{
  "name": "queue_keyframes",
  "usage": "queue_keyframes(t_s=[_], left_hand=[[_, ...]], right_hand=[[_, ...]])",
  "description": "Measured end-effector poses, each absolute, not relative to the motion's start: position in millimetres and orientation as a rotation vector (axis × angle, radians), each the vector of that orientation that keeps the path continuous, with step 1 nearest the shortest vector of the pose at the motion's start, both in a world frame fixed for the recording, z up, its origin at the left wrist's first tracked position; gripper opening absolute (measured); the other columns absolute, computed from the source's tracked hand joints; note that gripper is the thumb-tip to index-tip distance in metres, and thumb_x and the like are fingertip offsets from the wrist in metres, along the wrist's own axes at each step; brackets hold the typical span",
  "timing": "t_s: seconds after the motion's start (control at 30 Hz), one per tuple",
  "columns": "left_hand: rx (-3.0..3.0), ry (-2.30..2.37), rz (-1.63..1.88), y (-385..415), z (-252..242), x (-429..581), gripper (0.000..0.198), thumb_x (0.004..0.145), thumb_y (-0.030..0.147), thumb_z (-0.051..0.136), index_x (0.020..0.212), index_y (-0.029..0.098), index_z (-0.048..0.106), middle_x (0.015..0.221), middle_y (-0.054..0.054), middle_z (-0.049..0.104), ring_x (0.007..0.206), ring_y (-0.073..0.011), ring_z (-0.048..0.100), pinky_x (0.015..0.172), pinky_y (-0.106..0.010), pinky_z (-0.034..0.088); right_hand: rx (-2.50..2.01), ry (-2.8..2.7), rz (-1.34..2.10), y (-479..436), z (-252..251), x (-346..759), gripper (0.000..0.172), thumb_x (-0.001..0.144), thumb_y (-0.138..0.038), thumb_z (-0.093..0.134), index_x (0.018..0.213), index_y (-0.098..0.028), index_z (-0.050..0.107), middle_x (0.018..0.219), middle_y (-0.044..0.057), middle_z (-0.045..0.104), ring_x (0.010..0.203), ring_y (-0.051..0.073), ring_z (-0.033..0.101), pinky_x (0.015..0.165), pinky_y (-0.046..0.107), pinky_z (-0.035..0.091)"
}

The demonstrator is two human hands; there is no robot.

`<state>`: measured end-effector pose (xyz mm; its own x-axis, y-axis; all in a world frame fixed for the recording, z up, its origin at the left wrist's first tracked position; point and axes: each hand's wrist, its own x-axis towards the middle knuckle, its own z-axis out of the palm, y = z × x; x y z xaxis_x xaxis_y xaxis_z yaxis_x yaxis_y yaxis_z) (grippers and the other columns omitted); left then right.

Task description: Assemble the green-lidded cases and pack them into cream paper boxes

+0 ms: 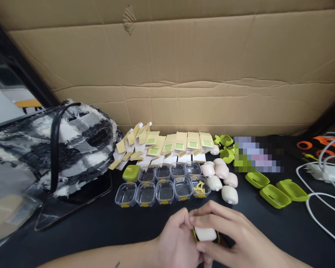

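At the near edge of the table, both my hands are closed around a white earbud case point(206, 234) with a green rim of a silicone cover point(218, 238) showing around it. My left hand point(177, 238) supports it from the left, palm up, its fingertips partly hidden. My right hand point(237, 232) grips it from above and the right, thumb below and fingers on top. Just beyond my hands lie several loose whitish and pinkish cases point(229, 194). Open green cover halves point(275, 196) rest to the right.
Two rows of clear plastic boxes point(164, 191) stand ahead, one holding yellow pieces point(200, 187). A covered green case point(131, 173) sits left of them, folded cardboard packs point(180, 143) behind. A plaid bag point(86, 141) stands left; white cables point(318, 204) lie right.
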<state>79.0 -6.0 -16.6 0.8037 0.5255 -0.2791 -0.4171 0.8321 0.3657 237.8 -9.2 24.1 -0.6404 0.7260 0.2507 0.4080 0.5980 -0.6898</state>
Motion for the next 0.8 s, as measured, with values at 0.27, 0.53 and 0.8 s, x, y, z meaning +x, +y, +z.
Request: queue_keyframes(t_s=[0.27, 0.53, 0.8], left_hand=[[0.389, 0.553, 0.522, -4.6, -1.4, 73.4, 0.052, 0.063, 0.064, 0.066, 0.086, 0.020, 0.051, 0.054, 0.005, 0.056, 0.042, -0.0086, 0.045, 0.045, -0.023, 0.031], [0.512, 0.637, 0.561, -15.1, -1.6, 73.6, 0.057, 0.057, 0.051, 0.081, 0.083, 0.023, 0.039, 0.054, 0.010, 0.053, 0.043, -0.0037, 0.046, 0.043, -0.016, 0.031], [0.603, 0.615, 0.623, -19.1, -10.0, 75.6, 0.061, 0.058, 0.048, 0.084, 0.087, 0.023, 0.037, 0.055, 0.010, 0.055, 0.041, -0.0031, 0.045, 0.041, -0.015, 0.033]], right_hand=[[-0.903, -2.255, 0.929, -0.5, 33.6, 258.9, 0.031, 0.082, -0.021, 0.066, 0.112, -0.024, 0.057, 0.113, 0.005, 0.066, 0.102, 0.017, 0.065, 0.086, 0.024, 0.053], [-0.778, -2.249, 0.572, -7.6, 30.9, 242.5, 0.026, 0.071, -0.003, 0.054, 0.088, -0.021, 0.060, 0.081, 0.001, 0.067, 0.072, 0.013, 0.066, 0.065, 0.021, 0.053], [-0.801, -2.275, 0.465, -9.5, 27.0, 240.8, 0.020, 0.066, -0.005, 0.048, 0.075, -0.022, 0.054, 0.078, 0.003, 0.067, 0.063, 0.015, 0.062, 0.057, 0.025, 0.052]])
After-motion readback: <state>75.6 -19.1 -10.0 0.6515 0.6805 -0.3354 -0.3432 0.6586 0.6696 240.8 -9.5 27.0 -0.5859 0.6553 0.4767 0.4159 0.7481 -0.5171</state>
